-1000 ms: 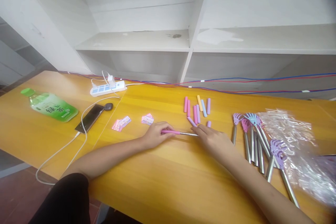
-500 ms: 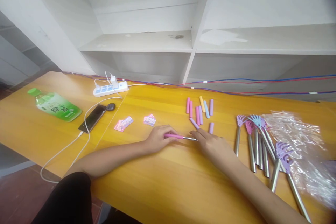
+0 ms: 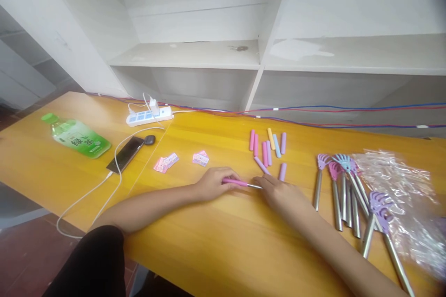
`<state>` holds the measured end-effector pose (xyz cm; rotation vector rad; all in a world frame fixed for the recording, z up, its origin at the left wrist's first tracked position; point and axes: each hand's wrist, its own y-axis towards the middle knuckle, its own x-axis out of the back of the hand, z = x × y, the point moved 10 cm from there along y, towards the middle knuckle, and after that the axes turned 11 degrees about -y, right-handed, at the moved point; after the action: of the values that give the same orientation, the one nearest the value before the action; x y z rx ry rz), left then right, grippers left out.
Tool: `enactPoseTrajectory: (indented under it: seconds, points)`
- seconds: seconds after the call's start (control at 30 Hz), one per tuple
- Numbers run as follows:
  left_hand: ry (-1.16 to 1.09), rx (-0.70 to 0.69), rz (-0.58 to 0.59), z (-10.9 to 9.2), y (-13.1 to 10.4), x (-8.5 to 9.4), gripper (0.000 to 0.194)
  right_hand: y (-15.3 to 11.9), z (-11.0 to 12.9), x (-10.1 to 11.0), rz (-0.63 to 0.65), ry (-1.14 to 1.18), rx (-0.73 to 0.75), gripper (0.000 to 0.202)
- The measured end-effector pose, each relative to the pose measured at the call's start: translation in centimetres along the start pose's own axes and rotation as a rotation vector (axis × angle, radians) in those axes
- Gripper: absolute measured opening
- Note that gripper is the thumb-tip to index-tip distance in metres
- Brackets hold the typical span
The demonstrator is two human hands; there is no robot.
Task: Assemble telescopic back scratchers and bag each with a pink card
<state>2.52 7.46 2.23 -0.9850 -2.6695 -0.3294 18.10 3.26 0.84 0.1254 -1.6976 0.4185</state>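
A pink sleeve [image 3: 235, 182] sits around a thin metal rod [image 3: 254, 186] between my two hands. My left hand [image 3: 215, 183] is closed on the pink sleeve from the left. My right hand [image 3: 277, 189] is closed at the rod's right end, its fingers hiding what lies beneath them. Just beyond my right hand lie several loose coloured sleeves, among them a blue one [image 3: 276, 145], an orange one [image 3: 271, 138] and a purple one [image 3: 282, 171]. Two small groups of printed labels [image 3: 201, 158] lie beyond my left hand.
Several metal-handled scratchers, one with a blue head [image 3: 343, 162], lie at the right beside clear plastic bags [image 3: 397, 195]. A green bottle [image 3: 81, 137], a phone [image 3: 126, 153] with a white cable and a power strip [image 3: 149, 116] are on the left. White shelves [image 3: 188, 55] stand behind.
The pink sleeve has shifted toward my right hand, and less of the metal rod shows between them. The whole view has shifted slightly.
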Motion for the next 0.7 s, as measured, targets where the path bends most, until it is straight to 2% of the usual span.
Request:
enactPoseTrajectory:
  seconds: [0.13,0.23,0.33,0.5,0.6,0.7]
  points:
    - [0.155,-0.095,0.13,-1.6,0.4,0.5,0.023,-0.7,0.1,1.6,-0.063,0.288,0.062,0.025]
    - [0.393,-0.203,0.161,-3.4,0.4,1.3,0.032,-1.4,-0.1,3.3,-0.194,0.307,0.109,0.031]
    - [0.635,-0.272,0.122,-4.7,0.0,1.7,0.039,-2.5,0.0,5.4,-0.393,0.099,0.135,0.03]
    - [0.859,-0.462,0.03,-7.3,-1.3,0.9,0.031,-4.6,1.4,8.8,-0.707,-0.115,0.166,0.032]
    - [0.97,-0.602,-0.057,-9.3,-2.2,0.6,0.023,-5.4,2.0,10.4,-0.819,-0.14,0.191,0.026]
    - [1.04,-0.655,-0.118,-10.8,-2.7,0.8,0.017,-6.1,2.4,11.4,-0.887,-0.171,0.205,0.024]
